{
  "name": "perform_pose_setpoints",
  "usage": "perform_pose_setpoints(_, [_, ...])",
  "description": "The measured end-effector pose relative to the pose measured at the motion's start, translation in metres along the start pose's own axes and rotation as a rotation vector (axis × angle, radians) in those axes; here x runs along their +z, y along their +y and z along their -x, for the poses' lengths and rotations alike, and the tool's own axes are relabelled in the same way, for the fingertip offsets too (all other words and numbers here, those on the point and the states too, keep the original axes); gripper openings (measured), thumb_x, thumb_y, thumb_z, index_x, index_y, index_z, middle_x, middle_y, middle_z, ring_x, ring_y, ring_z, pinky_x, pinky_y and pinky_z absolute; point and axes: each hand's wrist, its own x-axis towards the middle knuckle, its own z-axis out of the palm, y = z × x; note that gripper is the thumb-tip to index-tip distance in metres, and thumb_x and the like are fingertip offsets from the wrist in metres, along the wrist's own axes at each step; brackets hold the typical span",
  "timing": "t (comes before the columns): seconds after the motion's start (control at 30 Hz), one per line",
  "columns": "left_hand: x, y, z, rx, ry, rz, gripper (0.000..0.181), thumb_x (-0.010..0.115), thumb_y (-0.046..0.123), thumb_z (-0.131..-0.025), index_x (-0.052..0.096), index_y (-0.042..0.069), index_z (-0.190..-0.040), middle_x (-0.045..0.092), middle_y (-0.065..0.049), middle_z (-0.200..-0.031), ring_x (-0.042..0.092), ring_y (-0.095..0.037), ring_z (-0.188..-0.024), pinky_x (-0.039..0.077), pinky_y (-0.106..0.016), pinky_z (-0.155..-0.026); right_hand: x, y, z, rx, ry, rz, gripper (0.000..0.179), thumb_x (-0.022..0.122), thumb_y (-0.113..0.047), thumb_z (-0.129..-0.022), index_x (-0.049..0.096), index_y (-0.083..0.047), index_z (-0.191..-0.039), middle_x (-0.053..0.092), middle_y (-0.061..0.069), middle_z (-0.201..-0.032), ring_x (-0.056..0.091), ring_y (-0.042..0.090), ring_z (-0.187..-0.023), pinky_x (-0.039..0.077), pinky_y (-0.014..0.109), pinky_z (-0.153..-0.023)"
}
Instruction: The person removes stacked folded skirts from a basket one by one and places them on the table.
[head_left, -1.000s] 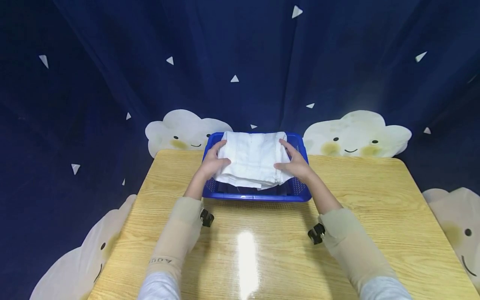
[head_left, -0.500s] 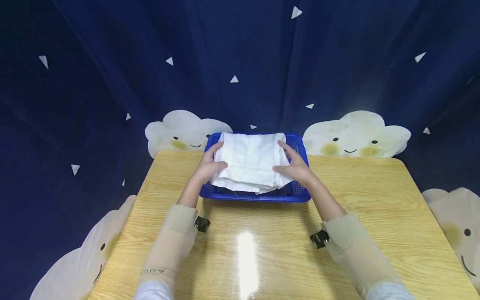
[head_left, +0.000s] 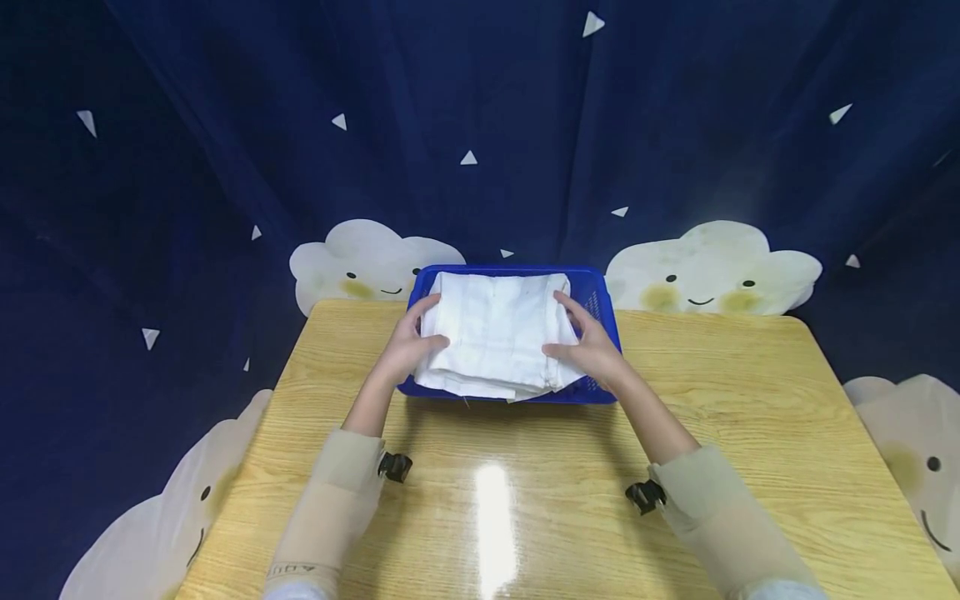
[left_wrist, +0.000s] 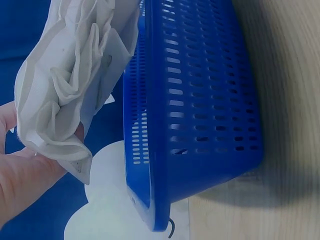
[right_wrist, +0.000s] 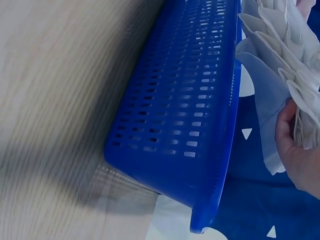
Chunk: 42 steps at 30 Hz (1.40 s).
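A bundle of folded white cloth (head_left: 491,329) is held level between both hands, above the blue plastic basket (head_left: 611,325). My left hand (head_left: 405,346) grips its left edge, thumb on top and fingers underneath. On the opposite side, my right hand (head_left: 595,346) grips the right edge the same way. From the left wrist, the cloth (left_wrist: 65,90) shows several crumpled layers higher than the rim of the basket (left_wrist: 157,100). The right wrist view shows a loose flap of cloth (right_wrist: 270,95) hanging beside the fingers. Most of the basket's inside is hidden under the cloth.
The basket stands at the far edge of a wooden table (head_left: 750,433), close to a dark blue curtain (head_left: 517,125) with white triangles and cloud shapes. Each forearm wears a beige sleeve (head_left: 330,492) with a small black camera (head_left: 395,467) at the wrist.
Both hands have drawn the folded cloth a little toward me, so it now covers much of the basket's front rim. The basket stays in about the same place.
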Motion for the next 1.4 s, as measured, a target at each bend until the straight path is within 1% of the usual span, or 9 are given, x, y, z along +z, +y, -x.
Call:
perform_pose_setpoints(0.13, [-0.001,-0.001,0.006,-0.011,0.002,0.002,0.074,0.058,-0.008,-0.077,0.031,0.013,-0.142,0.03,-0.019,-0.141,0.047,-0.034,-0.108,0.051,-0.038,-0.081,0.004,0.0,0.006,-0.013,0.002,-0.03,0.084,0.067,0.004,-0.077,0.024,-0.02,-0.146,0.029,0.021,-0.142,0.032,0.034,-0.127,0.042,0.046,-0.094])
perform_pose_setpoints(0.23, [-0.002,-0.003,0.011,-0.011,0.002,0.003,0.074,0.058,-0.008,-0.077,0.031,0.013,-0.142,0.032,-0.02,-0.138,0.049,-0.035,-0.105,0.053,-0.035,-0.075,0.008,-0.001,0.011,-0.009,0.004,-0.045,0.085,0.067,0.005,-0.076,0.025,-0.021,-0.145,0.031,0.022,-0.14,0.034,0.033,-0.126,0.041,0.046,-0.095])
perform_pose_setpoints(0.5, [-0.004,-0.006,0.022,-0.015,0.01,0.036,0.074,0.058,-0.008,-0.077,0.032,0.015,-0.142,0.032,-0.02,-0.139,0.048,-0.038,-0.109,0.054,-0.038,-0.075,0.013,-0.003,0.022,-0.004,0.03,0.005,0.082,0.07,-0.002,-0.076,0.028,-0.023,-0.144,0.026,0.016,-0.146,0.024,0.032,-0.133,0.034,0.05,-0.1])
perform_pose_setpoints(0.7, [-0.007,-0.002,0.032,-0.032,0.019,0.07,0.074,0.057,-0.009,-0.076,0.033,0.015,-0.142,0.033,-0.022,-0.138,0.047,-0.038,-0.11,0.054,-0.04,-0.074,0.017,-0.005,0.027,-0.031,0.017,-0.028,0.084,0.07,0.0,-0.076,0.027,-0.023,-0.145,0.036,0.019,-0.138,0.037,0.033,-0.124,0.043,0.045,-0.093])
perform_pose_setpoints(0.8, [-0.009,0.0,0.037,-0.033,0.017,0.074,0.074,0.057,-0.01,-0.076,0.032,0.015,-0.142,0.033,-0.022,-0.137,0.047,-0.039,-0.111,0.054,-0.04,-0.075,0.019,-0.007,0.03,-0.039,0.013,-0.046,0.084,0.069,0.001,-0.076,0.027,-0.024,-0.144,0.038,0.019,-0.136,0.039,0.032,-0.122,0.044,0.044,-0.092])
perform_pose_setpoints(0.9, [-0.012,0.002,0.042,-0.038,0.019,0.073,0.075,0.057,-0.009,-0.077,0.031,0.016,-0.143,0.035,-0.022,-0.134,0.048,-0.039,-0.108,0.054,-0.04,-0.074,0.02,-0.01,0.034,-0.045,0.017,-0.029,0.084,0.07,-0.001,-0.076,0.027,-0.024,-0.144,0.034,0.018,-0.14,0.035,0.031,-0.126,0.04,0.046,-0.096])
perform_pose_setpoints(1.03, [-0.014,0.005,0.049,-0.04,0.026,0.077,0.075,0.057,-0.008,-0.077,0.031,0.017,-0.143,0.039,-0.021,-0.128,0.05,-0.036,-0.103,0.055,-0.038,-0.072,0.023,-0.015,0.04,-0.052,0.021,-0.014,0.082,0.071,-0.004,-0.076,0.028,-0.023,-0.144,0.025,0.013,-0.147,0.025,0.031,-0.133,0.03,0.048,-0.104])
perform_pose_setpoints(1.2, [-0.018,0.008,0.057,-0.036,0.024,0.096,0.075,0.057,-0.008,-0.076,0.031,0.016,-0.142,0.042,-0.021,-0.126,0.051,-0.036,-0.102,0.055,-0.039,-0.07,0.027,-0.022,0.047,-0.058,0.035,0.001,0.081,0.071,-0.004,-0.076,0.03,-0.021,-0.143,0.024,0.011,-0.148,0.025,0.031,-0.133,0.025,0.049,-0.107])
perform_pose_setpoints(1.4, [-0.02,0.007,0.065,-0.024,0.021,0.087,0.074,0.057,-0.008,-0.077,0.031,0.015,-0.143,0.039,-0.022,-0.131,0.05,-0.038,-0.106,0.054,-0.04,-0.073,0.032,-0.023,0.053,-0.051,0.039,0.0,0.08,0.071,-0.004,-0.076,0.031,-0.021,-0.143,0.024,0.011,-0.148,0.026,0.032,-0.132,0.026,0.049,-0.106])
